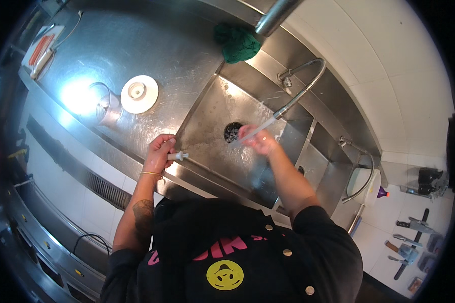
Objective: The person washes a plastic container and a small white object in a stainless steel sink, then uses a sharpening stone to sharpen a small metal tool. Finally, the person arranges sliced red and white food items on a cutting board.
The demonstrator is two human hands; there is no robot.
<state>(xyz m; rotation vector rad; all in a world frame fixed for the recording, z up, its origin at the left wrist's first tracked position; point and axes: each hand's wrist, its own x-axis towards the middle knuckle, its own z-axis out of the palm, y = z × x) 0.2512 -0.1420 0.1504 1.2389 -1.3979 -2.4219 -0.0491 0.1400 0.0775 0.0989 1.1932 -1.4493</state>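
At the sink's left front edge, my left hand grips a small white plastic part with a stem and a pronged tip. My right hand is over the sink basin, blurred and apparently holding nothing, with its fingers spread loosely. A stream of water runs across it from the flexible metal faucet. Close by is the dark round drain, with water splashing over it.
Left of the sink, a white round lid-like part and a clear container stand on the steel counter. A green cloth lies at the back edge. Farther right are a second basin and wall-mounted knives.
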